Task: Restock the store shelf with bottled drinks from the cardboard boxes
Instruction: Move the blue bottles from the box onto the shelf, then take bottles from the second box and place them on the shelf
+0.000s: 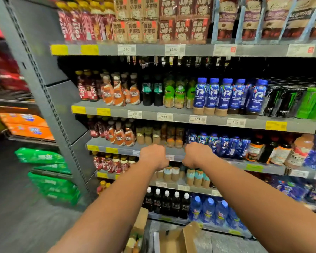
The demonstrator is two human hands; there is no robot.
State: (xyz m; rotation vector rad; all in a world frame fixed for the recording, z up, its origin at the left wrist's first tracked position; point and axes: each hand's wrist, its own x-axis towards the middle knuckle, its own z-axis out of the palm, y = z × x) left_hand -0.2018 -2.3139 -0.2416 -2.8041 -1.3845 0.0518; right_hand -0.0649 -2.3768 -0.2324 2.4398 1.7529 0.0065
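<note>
The drinks in play look like the row of small beige-bodied bottles with pale and teal tops [171, 173], sitting on a low tier of the grey metal store shelf [175, 152], right behind and under both wrists, dead centre of the view. The refill stock would be in the open brown cardboard box [173, 238] on the floor at 6 o'clock, with a second box just to its 9 o'clock.

The left hand [153, 156] and right hand [197, 154] are both up at the shelf lip, side by side, fingers curled under with only the backs showing. Honestly can't tell if either has a bottle in it or is just fisted.

Around that: orange-wrapped bottles [120, 136] at 10 o'clock, blue-labelled bottles [224, 95] at 1 o'clock, dark bottles with white caps [166, 201] at 6.

My worry: those rows are packed tight to the edge. Shove anything in blind and a front bottle tips off the lip, straight down onto the box or floor. The raised box flaps near the feet look like a trip risk too.
</note>
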